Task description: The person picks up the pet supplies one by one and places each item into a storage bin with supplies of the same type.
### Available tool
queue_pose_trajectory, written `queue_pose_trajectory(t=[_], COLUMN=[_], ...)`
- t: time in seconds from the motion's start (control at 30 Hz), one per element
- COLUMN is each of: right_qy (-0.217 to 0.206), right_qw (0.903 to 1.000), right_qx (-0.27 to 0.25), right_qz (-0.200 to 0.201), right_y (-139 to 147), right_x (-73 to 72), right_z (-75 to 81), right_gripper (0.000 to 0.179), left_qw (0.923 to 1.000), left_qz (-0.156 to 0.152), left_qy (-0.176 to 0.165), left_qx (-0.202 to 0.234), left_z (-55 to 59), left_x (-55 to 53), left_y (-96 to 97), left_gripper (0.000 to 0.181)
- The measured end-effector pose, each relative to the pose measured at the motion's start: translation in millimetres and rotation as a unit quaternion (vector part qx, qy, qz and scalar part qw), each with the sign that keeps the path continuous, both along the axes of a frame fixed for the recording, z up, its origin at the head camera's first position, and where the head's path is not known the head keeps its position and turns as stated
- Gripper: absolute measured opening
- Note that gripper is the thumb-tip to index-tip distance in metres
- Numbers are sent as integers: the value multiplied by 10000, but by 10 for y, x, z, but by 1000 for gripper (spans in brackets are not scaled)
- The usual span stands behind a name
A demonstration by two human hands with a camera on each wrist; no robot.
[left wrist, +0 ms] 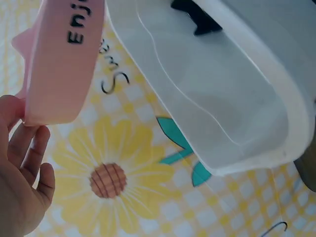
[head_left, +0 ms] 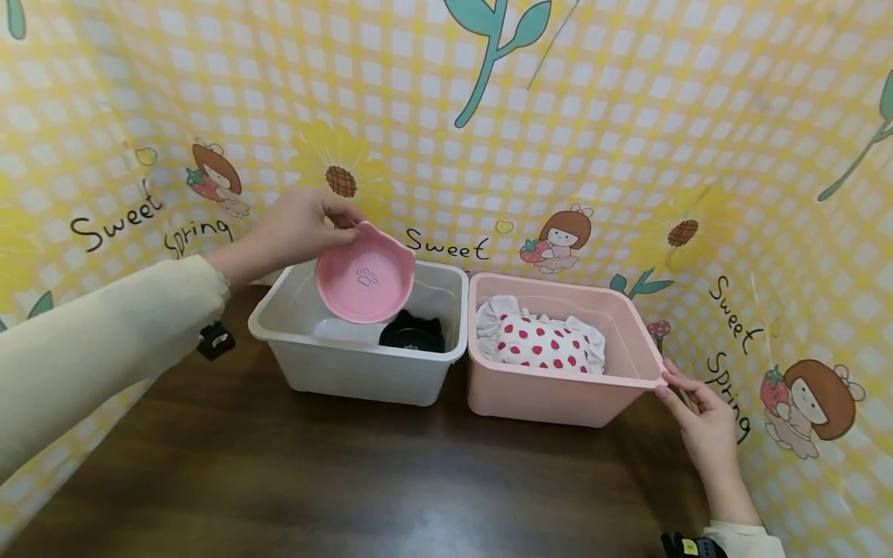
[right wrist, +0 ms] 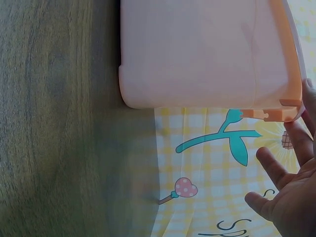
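Note:
My left hand (head_left: pixel 296 225) pinches the rim of a pink cat-eared bowl (head_left: pixel 366 279), tilted so its paw print shows in the head view. Below it, a black cat-eared bowl (head_left: pixel 413 332) sits in the white bin (head_left: pixel 356 373). The left wrist view shows black lettering on the side of the pink bowl (left wrist: pixel 64 74). At the right, my right hand (head_left: pixel 708 430) grips the rim corner of the pink bin (head_left: pixel 544 401) between thumb and fingers. Inside that bin lies a frilled white cloth item with red strawberries (head_left: pixel 547 342); its lower part is hidden by the wall.
Both bins stand side by side on a dark wooden table (head_left: pixel 391 480). Behind and beside them hangs a yellow checked cloth (head_left: pixel 418 139) printed with flowers and figures. A small black object (head_left: pixel 216 341) shows beneath the left sleeve.

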State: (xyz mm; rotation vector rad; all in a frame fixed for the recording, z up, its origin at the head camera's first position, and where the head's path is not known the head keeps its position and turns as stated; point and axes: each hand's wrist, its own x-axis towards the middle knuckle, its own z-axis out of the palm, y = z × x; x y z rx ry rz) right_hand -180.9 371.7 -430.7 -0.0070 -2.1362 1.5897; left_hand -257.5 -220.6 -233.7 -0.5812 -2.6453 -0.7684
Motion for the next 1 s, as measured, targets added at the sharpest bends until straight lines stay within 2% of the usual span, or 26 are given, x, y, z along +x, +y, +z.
queue_pose_trajectory(t=[0.17, 0.33, 0.6, 0.83, 1.0], right_qy=[-15, -54, -32, 5, -55], right_qw=[10000, 9995, 9993, 9986, 9978], right_qx=[94, 280, 342, 506, 646], right_qz=[22, -118, -136, -141, -164], right_y=[14, 21, 25, 22, 23], right_x=[-11, -3, 19, 22, 0], right_z=[14, -4, -15, -15, -4], right_gripper=[32, 31, 31, 30, 32], left_qw=[9996, 9982, 9963, 9954, 9938], left_qz=[-55, -193, -24, -160, -6], left_qy=[179, 160, -130, 103, -93], left_qx=[-230, -542, -849, -937, -1104], left_z=[-59, -127, -286, -472, -585], left_x=[-168, -284, -378, -445, -443], left_y=[-132, -204, -223, -256, -321], left_gripper=[13, 13, 16, 12, 10])
